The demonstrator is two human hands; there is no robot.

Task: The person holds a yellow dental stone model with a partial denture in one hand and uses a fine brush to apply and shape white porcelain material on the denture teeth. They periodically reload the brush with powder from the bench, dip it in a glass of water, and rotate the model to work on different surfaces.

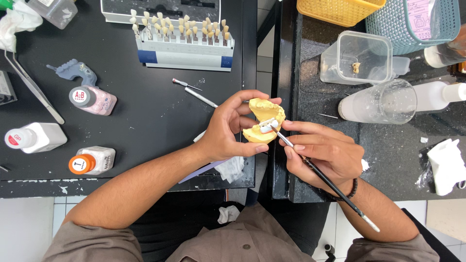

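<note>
My left hand (224, 128) grips a yellow plaster dental model (262, 110) over the gap between two dark tables. A small white tooth piece (266, 127) sits in the model. My right hand (324, 151) holds a thin black brush (326, 180), its tip touching the white piece. The brush handle runs back past my right wrist.
On the left table (145, 121) lie a shade guide rack of sample teeth (182, 41), three small bottles (92, 99), tweezers (34, 87) and a metal tool (194, 92). The right table holds a clear cup (381, 103), a clear box (357, 58), baskets (412, 22) and a white cloth (446, 165).
</note>
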